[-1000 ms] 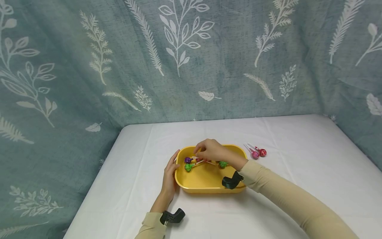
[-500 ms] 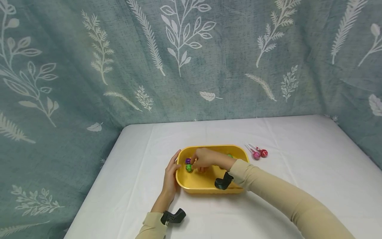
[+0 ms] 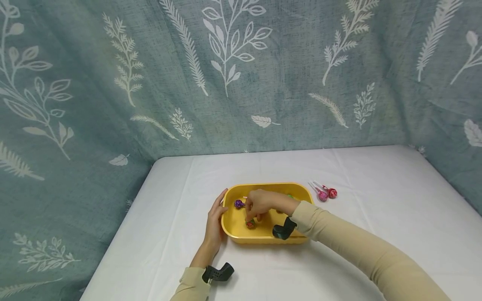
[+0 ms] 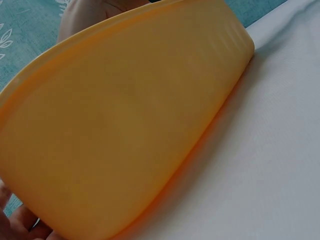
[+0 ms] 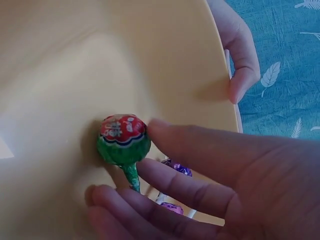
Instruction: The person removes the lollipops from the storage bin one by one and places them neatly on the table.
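Note:
A yellow plastic tray (image 3: 235, 229) stands on the white-covered table. My left hand (image 3: 214, 223) holds its left side, thumb at the rim and fingers along the outer wall; some fingertips (image 4: 20, 225) show low in the left wrist view. Inside the tray, my right hand (image 3: 260, 202) pinches a lollipop with a red and green wrapper (image 5: 124, 140). Its thumb lies against the candy ball and the fingers by the stick. Behind those fingers are a purple lollipop (image 5: 180, 169) and a pink wrapper (image 5: 172, 207). A green lollipop (image 3: 290, 196) is partly hidden by the right arm.
A pink lollipop (image 3: 322, 196) and a red lollipop (image 3: 332, 192) lie on the white cloth (image 3: 376, 217), right of the tray. A blue-green leaf-print curtain (image 3: 241, 75) hangs behind the table and along its sides.
The right hand has dipped into the tray's left part and then come slightly toward the front. The green-wrapped lollipop has moved nearer the front and turned. The left hand stays on the tray.

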Motion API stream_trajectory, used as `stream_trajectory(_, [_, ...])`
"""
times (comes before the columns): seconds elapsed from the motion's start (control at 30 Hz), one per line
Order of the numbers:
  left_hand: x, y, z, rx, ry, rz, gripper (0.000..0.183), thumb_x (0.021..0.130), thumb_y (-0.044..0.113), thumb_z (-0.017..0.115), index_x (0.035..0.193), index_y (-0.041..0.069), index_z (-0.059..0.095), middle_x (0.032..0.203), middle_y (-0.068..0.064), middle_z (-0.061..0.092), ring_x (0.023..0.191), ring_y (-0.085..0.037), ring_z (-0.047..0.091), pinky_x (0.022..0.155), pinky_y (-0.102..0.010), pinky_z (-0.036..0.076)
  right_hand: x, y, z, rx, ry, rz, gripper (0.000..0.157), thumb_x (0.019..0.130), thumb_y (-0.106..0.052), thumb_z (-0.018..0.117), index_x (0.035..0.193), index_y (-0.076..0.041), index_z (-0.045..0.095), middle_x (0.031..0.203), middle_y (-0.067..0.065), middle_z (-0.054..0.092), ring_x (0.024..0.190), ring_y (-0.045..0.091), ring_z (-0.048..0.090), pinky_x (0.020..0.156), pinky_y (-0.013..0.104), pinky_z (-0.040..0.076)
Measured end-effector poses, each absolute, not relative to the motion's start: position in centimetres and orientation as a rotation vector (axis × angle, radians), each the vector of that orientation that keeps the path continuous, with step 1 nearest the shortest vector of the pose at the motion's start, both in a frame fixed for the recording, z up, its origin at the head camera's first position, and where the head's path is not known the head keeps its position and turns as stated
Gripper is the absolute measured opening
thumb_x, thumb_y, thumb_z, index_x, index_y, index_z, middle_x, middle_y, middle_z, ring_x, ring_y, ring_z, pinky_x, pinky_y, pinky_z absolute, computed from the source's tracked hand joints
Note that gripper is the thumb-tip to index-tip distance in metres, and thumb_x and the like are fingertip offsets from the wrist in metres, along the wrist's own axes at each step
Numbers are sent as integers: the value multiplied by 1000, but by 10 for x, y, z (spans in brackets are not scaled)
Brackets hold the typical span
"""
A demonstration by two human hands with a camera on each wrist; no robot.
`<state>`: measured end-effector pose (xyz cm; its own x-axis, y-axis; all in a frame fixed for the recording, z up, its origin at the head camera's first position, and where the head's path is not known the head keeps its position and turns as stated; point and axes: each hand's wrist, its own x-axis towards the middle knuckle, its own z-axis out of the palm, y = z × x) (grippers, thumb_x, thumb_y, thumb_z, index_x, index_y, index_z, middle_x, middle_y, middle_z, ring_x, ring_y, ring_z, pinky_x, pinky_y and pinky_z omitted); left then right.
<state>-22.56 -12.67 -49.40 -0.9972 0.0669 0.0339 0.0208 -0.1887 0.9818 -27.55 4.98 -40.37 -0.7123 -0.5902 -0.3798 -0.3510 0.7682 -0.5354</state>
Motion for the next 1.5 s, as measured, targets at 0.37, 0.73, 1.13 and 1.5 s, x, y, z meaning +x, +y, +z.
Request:
stream_trajectory(0.37, [-225, -125, -495, 87, 1985, 2399, 58, 92, 14, 37, 148, 25, 40, 153, 4, 34, 138, -19, 34, 112, -37, 27, -272, 48, -402, -654, 2393, -506, 17, 79, -18, 79, 71, -9, 67, 69, 6, 69, 68, 24, 70, 65, 34, 57])
stream_trajectory(0.73, [-226, -124, -496, 87, 1990, 2404, 58, 92, 14, 37, 148, 24, 40, 152, 3, 35, 138, -19, 33, 112, -38, 28, -272, 58, -399, -595, 2327, -589, 18, 77, -7, 79, 87, -4, 65, 74, 3, 63, 59, 15, 60, 58, 27, 53])
stream_trajectory(1.13, [-225, -125, -494, 93, 1988, 2418, 57, 92, 15, 38, 147, 25, 42, 151, 3, 37, 138, -20, 34, 111, -39, 28, -271, 102, -392, -528, 2099, -1056, 32, 78, 5, 70, 106, 6, 54, 82, 13, 65, 68, 21, 64, 60, 31, 51])
stream_trajectory(1.5, [-225, -126, -494, 102, 1989, 2409, 57, 92, 14, 36, 148, 25, 41, 152, 3, 36, 138, -20, 34, 111, -38, 29, -261, 138, -399, -541, 2121, -1258, 34, 82, 3, 67, 111, 9, 52, 89, 15, 64, 77, 22, 66, 70, 38, 57])
